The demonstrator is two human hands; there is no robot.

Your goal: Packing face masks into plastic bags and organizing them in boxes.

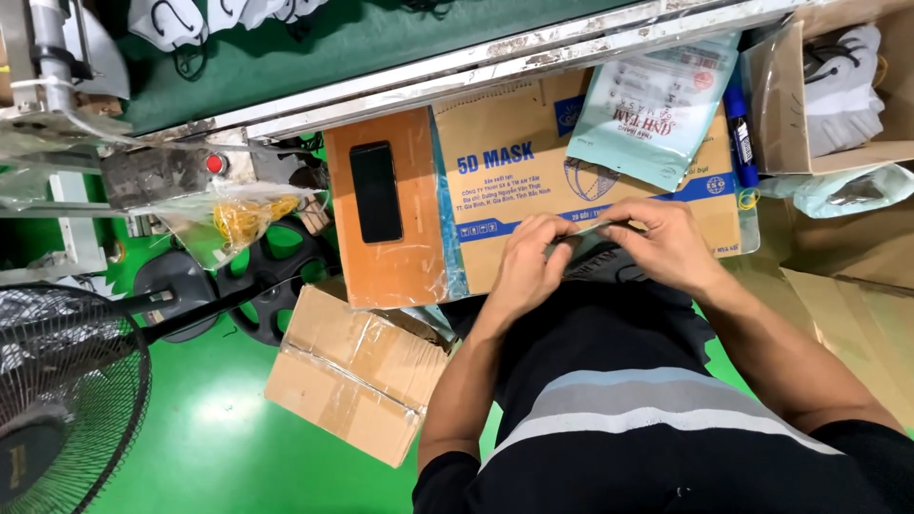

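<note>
Thin grey-green folded piece [590, 230], likely a mask though too hidden to be sure, pinched edge-on between left hand [529, 255] and right hand [668, 243], fingers of both pressed together on it just above the printed cardboard box [495, 205]. On that box, a black phone [375, 191] toward the left end and a pale teal pouch [652, 109] at the far right corner. Beyond the box, a green conveyor belt [314, 48]; left of it, a bag of yellow rubber bands [238, 221].

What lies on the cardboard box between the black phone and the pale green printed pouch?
In the head view, only the bare printed top of the cardboard box lies between the black phone and the pale green printed pouch; nothing rests there.
</note>
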